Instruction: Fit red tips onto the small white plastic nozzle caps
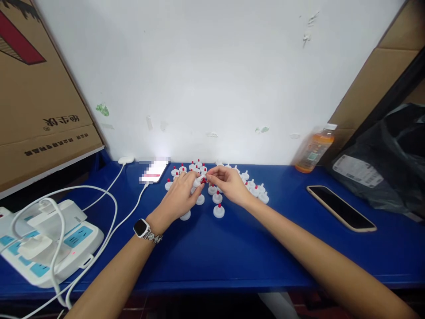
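My left hand (179, 192) is closed on a white plastic nozzle cap (198, 180), held tilted with its narrow tip pointing right. Close by, the thumb and fingers of my right hand (232, 184) are pinched together at that tip; whatever they hold is too small to make out. Around both hands stand several white nozzle caps with red tips (218, 212), wide base down on the table. To the right of my right hand is a cluster of white nozzle caps (263, 196), most with bare tips. My hands hide part of the group.
The blue table (212, 257) meets a white wall. At left are a power strip (83, 239) with looping white cables and a lit phone (155, 172). A dark phone (341, 208), an orange drink bottle (314, 150) and a dark plastic bag (381, 150) are at right.
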`<action>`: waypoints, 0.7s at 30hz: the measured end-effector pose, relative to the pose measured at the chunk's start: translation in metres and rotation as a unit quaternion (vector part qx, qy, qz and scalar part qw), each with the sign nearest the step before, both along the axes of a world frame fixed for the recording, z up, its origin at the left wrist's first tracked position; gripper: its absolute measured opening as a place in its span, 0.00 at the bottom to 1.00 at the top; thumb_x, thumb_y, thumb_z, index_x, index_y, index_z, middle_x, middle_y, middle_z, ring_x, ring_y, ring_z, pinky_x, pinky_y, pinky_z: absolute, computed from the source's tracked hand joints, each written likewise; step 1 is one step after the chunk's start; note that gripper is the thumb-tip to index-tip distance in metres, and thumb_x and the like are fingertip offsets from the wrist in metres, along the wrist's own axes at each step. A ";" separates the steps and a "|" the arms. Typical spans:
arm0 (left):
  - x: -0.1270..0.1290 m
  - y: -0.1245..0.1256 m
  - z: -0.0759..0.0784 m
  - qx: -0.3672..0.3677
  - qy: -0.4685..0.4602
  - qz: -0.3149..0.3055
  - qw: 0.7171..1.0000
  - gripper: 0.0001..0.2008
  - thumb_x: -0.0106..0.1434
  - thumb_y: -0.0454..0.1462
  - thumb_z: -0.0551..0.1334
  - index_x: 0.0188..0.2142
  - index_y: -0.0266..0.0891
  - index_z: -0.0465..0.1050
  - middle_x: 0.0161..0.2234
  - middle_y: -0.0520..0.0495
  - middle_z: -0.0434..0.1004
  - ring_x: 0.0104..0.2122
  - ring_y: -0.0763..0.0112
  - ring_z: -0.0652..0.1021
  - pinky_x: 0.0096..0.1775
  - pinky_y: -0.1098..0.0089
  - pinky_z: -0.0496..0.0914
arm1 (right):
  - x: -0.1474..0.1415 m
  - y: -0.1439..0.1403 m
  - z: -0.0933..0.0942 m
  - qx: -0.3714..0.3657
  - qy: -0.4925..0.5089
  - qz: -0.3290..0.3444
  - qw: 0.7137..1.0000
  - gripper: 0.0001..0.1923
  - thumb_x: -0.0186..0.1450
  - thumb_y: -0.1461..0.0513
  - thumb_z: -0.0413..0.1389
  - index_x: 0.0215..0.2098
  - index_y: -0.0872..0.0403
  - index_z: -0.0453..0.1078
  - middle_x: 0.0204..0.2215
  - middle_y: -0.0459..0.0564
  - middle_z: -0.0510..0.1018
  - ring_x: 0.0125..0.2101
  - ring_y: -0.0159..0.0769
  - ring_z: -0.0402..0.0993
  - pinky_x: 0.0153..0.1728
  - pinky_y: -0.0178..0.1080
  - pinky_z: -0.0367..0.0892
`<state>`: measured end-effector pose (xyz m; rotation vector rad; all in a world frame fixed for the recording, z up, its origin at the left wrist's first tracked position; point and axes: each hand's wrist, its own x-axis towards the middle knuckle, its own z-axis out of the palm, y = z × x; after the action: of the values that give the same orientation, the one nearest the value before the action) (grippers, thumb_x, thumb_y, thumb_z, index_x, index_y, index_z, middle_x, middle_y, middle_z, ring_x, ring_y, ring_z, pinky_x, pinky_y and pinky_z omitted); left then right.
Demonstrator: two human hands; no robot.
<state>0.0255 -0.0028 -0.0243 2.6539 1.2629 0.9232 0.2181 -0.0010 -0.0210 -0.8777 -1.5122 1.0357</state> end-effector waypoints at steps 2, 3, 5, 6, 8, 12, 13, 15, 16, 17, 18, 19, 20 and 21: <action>0.001 -0.001 0.001 0.008 0.012 -0.015 1.000 0.13 0.72 0.42 0.52 0.50 0.39 0.65 0.45 0.41 0.73 0.46 0.55 0.72 0.48 0.55 0.68 | -0.002 -0.005 -0.003 -0.003 0.011 0.003 1.000 0.16 0.58 0.51 0.64 0.35 0.54 0.75 0.28 0.46 0.78 0.27 0.29 0.72 0.29 0.33 0.67; 0.001 -0.001 0.001 0.012 0.018 -0.022 1.000 0.13 0.72 0.42 0.52 0.50 0.39 0.65 0.45 0.41 0.73 0.46 0.56 0.71 0.48 0.55 0.68 | -0.002 -0.006 -0.004 -0.008 0.019 0.004 1.000 0.16 0.58 0.51 0.65 0.35 0.54 0.76 0.27 0.45 0.77 0.26 0.28 0.71 0.27 0.33 0.66; 0.001 -0.002 0.003 0.016 0.026 -0.034 0.999 0.12 0.72 0.41 0.51 0.50 0.39 0.65 0.45 0.41 0.73 0.46 0.56 0.71 0.48 0.55 0.67 | -0.002 -0.008 -0.001 -0.018 0.040 0.003 0.999 0.16 0.57 0.51 0.65 0.34 0.54 0.77 0.25 0.44 0.76 0.24 0.28 0.68 0.26 0.33 0.65; 0.002 -0.003 0.003 0.015 0.028 -0.038 0.999 0.12 0.72 0.41 0.51 0.50 0.40 0.65 0.45 0.41 0.73 0.45 0.56 0.71 0.48 0.55 0.68 | -0.002 -0.009 0.001 -0.022 0.050 0.002 0.999 0.16 0.57 0.51 0.66 0.34 0.54 0.77 0.25 0.44 0.76 0.24 0.28 0.68 0.26 0.33 0.65; 0.002 -0.005 0.005 0.012 0.033 -0.046 0.998 0.12 0.72 0.41 0.51 0.50 0.40 0.65 0.44 0.42 0.73 0.45 0.57 0.71 0.47 0.55 0.68 | -0.001 -0.011 0.004 -0.032 0.060 0.006 0.998 0.16 0.55 0.51 0.67 0.33 0.54 0.76 0.24 0.44 0.76 0.25 0.28 0.68 0.27 0.33 0.65; 0.002 -0.009 0.008 0.018 0.045 -0.067 0.997 0.11 0.73 0.41 0.50 0.48 0.40 0.65 0.44 0.42 0.72 0.45 0.57 0.70 0.46 0.56 0.68 | 0.000 -0.013 0.009 -0.052 0.072 0.020 0.996 0.17 0.52 0.52 0.69 0.30 0.54 0.74 0.24 0.44 0.77 0.24 0.28 0.69 0.27 0.33 0.66; 0.003 -0.010 0.009 0.023 0.047 -0.070 0.996 0.11 0.73 0.41 0.49 0.48 0.40 0.64 0.44 0.41 0.72 0.45 0.57 0.70 0.47 0.56 0.68 | 0.001 -0.014 0.009 -0.053 0.073 0.022 0.996 0.17 0.52 0.52 0.70 0.29 0.54 0.73 0.24 0.44 0.77 0.24 0.28 0.70 0.27 0.34 0.67; 0.004 -0.012 0.010 0.031 0.046 -0.070 0.996 0.11 0.73 0.40 0.49 0.48 0.39 0.64 0.44 0.41 0.72 0.45 0.57 0.70 0.47 0.55 0.69 | 0.002 -0.014 0.010 -0.052 0.067 0.028 0.996 0.17 0.52 0.52 0.69 0.28 0.55 0.72 0.23 0.45 0.77 0.23 0.28 0.70 0.28 0.34 0.68; 0.005 -0.013 0.011 0.032 0.046 -0.068 0.996 0.11 0.73 0.40 0.49 0.48 0.38 0.64 0.44 0.40 0.71 0.44 0.57 0.70 0.46 0.55 0.69 | 0.002 -0.014 0.010 -0.052 0.062 0.030 0.996 0.17 0.53 0.52 0.69 0.28 0.55 0.72 0.23 0.45 0.77 0.23 0.28 0.70 0.28 0.34 0.68; 0.006 -0.014 0.011 0.032 0.047 -0.067 0.996 0.11 0.73 0.41 0.49 0.48 0.38 0.64 0.43 0.40 0.71 0.44 0.57 0.70 0.46 0.55 0.69 | 0.002 -0.014 0.010 -0.050 0.057 0.030 0.997 0.17 0.53 0.52 0.69 0.27 0.55 0.71 0.22 0.45 0.77 0.23 0.28 0.70 0.28 0.35 0.68; 0.006 -0.014 0.011 0.031 0.047 -0.065 0.996 0.12 0.73 0.41 0.48 0.48 0.38 0.63 0.43 0.40 0.71 0.44 0.57 0.70 0.46 0.55 0.69 | 0.001 -0.014 0.011 -0.046 0.053 0.028 0.997 0.17 0.54 0.51 0.69 0.27 0.55 0.71 0.22 0.45 0.76 0.23 0.28 0.69 0.27 0.35 0.67; 0.007 -0.015 0.011 0.028 0.046 -0.065 0.996 0.12 0.74 0.41 0.48 0.49 0.38 0.63 0.43 0.40 0.71 0.44 0.57 0.71 0.46 0.54 0.70 | 0.001 -0.014 0.010 -0.041 0.050 0.025 0.998 0.17 0.54 0.51 0.68 0.26 0.54 0.71 0.22 0.44 0.76 0.22 0.28 0.69 0.27 0.35 0.67; 0.007 -0.015 0.011 0.027 0.043 -0.066 0.997 0.13 0.74 0.42 0.48 0.49 0.38 0.63 0.44 0.40 0.71 0.44 0.57 0.71 0.47 0.54 0.70 | -0.001 -0.014 0.010 -0.033 0.049 0.020 0.998 0.17 0.54 0.51 0.68 0.26 0.54 0.70 0.21 0.44 0.75 0.22 0.28 0.68 0.26 0.35 0.67; 0.006 -0.015 0.010 0.025 0.037 -0.069 0.997 0.13 0.74 0.42 0.48 0.51 0.38 0.62 0.45 0.39 0.71 0.45 0.57 0.71 0.48 0.54 0.70 | -0.002 -0.015 0.010 -0.024 0.050 0.016 0.998 0.18 0.54 0.50 0.68 0.26 0.53 0.70 0.22 0.44 0.75 0.22 0.29 0.69 0.26 0.35 0.67</action>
<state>0.0318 -0.0180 -0.0146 2.7966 1.0662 0.8548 0.2158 -0.0157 -0.0109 -0.8262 -1.4265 1.1273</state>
